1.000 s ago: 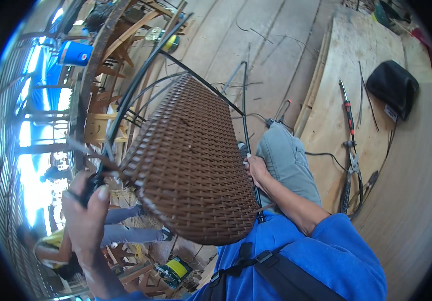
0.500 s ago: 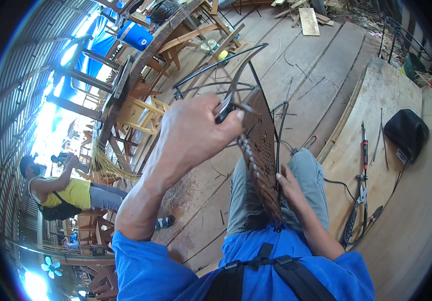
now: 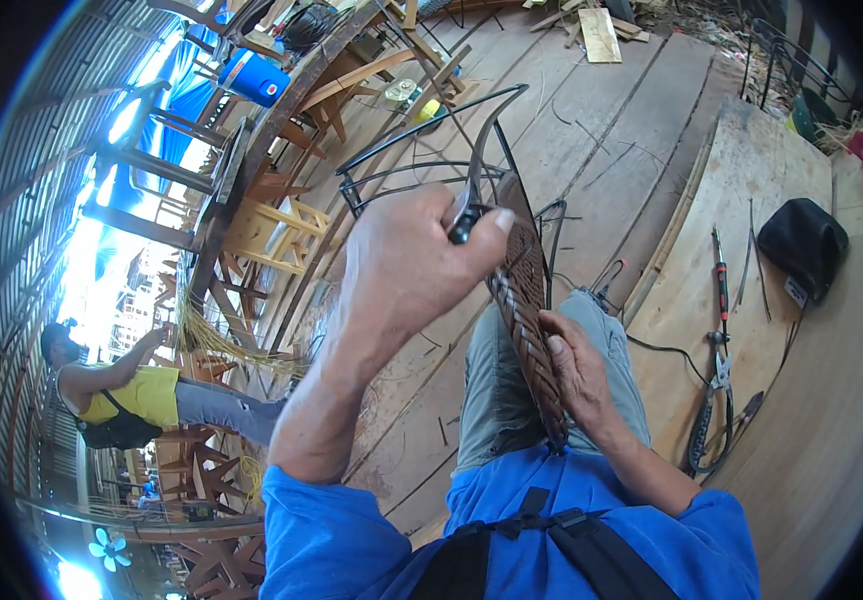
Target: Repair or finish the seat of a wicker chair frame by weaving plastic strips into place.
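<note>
My left hand grips the black metal rod frame of a chair piece, raised in front of me. A brown woven wicker panel hangs on that frame, turned edge-on toward me and resting over my grey-trousered lap. My right hand presses against the panel's lower right edge, fingers wrapped on the weave. Blue sleeves cover both my upper arms.
A wooden plank floor spreads ahead. To the right, pliers and a red-handled tool and a black bag lie on plywood sheets. Wooden chair frames and a blue barrel stand at left, where a person in a yellow top sits.
The wicker panel has swung from broad-side to edge-on. My left hand rose from low on the left to the frame's top; my right hand stayed on the panel's edge.
</note>
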